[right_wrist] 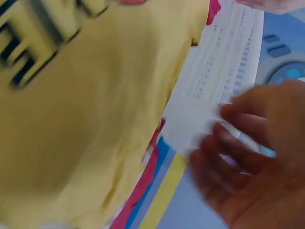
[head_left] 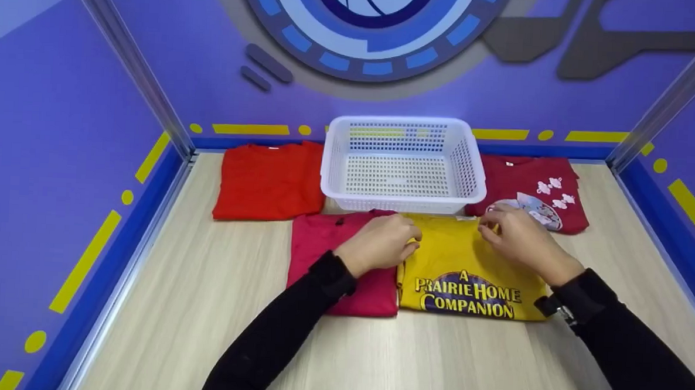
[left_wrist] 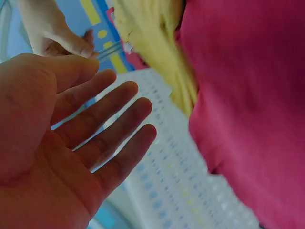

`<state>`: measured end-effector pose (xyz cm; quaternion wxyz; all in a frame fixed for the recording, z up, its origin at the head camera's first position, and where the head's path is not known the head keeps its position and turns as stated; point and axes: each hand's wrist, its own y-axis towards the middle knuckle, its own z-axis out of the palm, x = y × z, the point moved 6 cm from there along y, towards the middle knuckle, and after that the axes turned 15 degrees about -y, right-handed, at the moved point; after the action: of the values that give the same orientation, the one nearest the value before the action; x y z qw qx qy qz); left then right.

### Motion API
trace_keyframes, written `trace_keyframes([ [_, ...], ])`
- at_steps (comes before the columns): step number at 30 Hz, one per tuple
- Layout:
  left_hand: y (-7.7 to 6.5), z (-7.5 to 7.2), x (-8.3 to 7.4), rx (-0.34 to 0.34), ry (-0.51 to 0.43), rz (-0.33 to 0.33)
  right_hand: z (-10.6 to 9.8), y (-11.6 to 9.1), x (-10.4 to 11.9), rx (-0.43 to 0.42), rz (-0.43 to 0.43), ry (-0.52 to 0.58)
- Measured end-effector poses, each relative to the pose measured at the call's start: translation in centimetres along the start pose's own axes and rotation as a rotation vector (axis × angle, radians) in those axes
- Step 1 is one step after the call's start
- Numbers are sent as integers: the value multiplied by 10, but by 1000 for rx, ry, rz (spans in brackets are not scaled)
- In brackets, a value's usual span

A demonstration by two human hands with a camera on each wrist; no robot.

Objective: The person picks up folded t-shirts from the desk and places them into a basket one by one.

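Note:
My left hand (head_left: pixel 380 240) hovers above the seam between a folded crimson-pink shirt (head_left: pixel 315 258) and a folded yellow T-shirt (head_left: pixel 451 246) with "A Prairie Home Companion" lettering. In the left wrist view, that hand's fingers (left_wrist: pixel 116 143) are spread and hold nothing. Over the yellow T-shirt's upper right part is my right hand (head_left: pixel 518 237), its fingers loosely bent. Seen from the right wrist, blurred fingers (right_wrist: pixel 228 167) stand apart from the cloth, with nothing between them. Both shirts lie flat, side by side, their collars toward the basket.
Behind these shirts stands a white perforated plastic basket (head_left: pixel 403 204) with nothing in it. A folded bright red shirt (head_left: pixel 269 183) lies left of it, a folded dark red shirt (head_left: pixel 521 176) with pale prints at its right. Blue-purple panels (head_left: pixel 154 52) enclose the wooden tabletop (head_left: pixel 214 283).

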<state>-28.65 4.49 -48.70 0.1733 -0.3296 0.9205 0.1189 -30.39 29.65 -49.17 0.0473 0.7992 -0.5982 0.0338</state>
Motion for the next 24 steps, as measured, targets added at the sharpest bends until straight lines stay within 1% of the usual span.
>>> trace_keyframes([
  [2,8,7,3,-1,9,-9,4,-3,-12,34,8,-32],
  [6,18,22,9,12,39,-40,17,-7,-36,61,37,-66],
  [9,19,34,11,51,65,-65,30,-13,-48,109,53,-54],
  [12,18,41,10,80,85,-72,39,-18,-53,133,36,-53],
  [17,11,44,4,93,118,-37,40,-25,-54,121,9,-48],
  [21,6,44,-2,124,97,0,38,-31,-57,140,12,-33],
  [24,6,43,-4,153,76,23,34,-34,-61,154,9,-19],
])
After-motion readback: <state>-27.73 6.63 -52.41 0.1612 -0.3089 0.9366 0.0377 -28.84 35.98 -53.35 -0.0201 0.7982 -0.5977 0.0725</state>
